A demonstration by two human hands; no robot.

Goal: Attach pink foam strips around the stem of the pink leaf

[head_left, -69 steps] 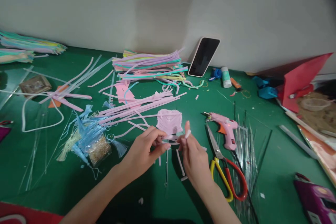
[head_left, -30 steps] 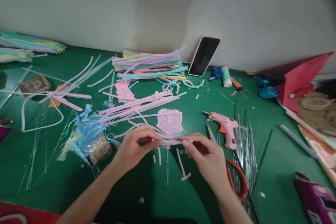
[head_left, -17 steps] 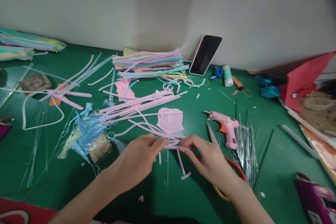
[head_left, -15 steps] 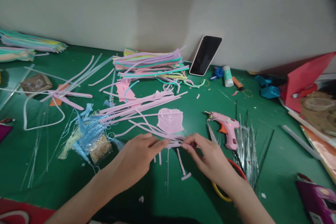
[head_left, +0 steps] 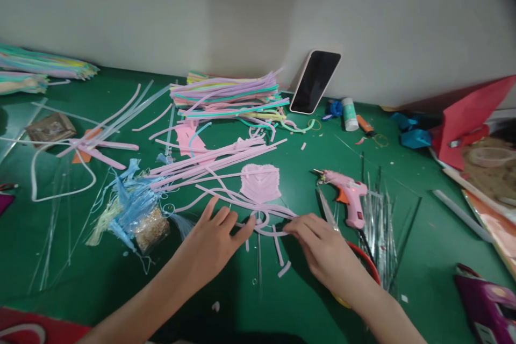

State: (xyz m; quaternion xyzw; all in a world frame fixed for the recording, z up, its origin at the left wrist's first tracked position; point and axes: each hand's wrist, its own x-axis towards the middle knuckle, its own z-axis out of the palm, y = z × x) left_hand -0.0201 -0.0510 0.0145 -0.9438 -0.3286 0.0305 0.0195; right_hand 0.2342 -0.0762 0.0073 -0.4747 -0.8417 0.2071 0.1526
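My left hand lies over the table with its fingers spread, one fingertip touching the near side of a lilac pipe cleaner loop. The fingers of my right hand pinch the right end of that lilac pipe cleaner, which bends in a curve between both hands. Just beyond it rests a flat lilac panel of pipe cleaners laid side by side, with a pointed lower edge. Loose lilac strands run past it to the left. Short cut pieces lie nearer me.
Right of the panel are a pink glue gun, scissors partly under my right arm, and silvery strips. On the left lie blue tassels and a bead packet. A pipe cleaner bundle and phone are at the back.
My left fingers have spread and lifted off the strands. My right hand has moved slightly right and nearer me with the pipe cleaner's end, and a curled loop now shows between the hands.
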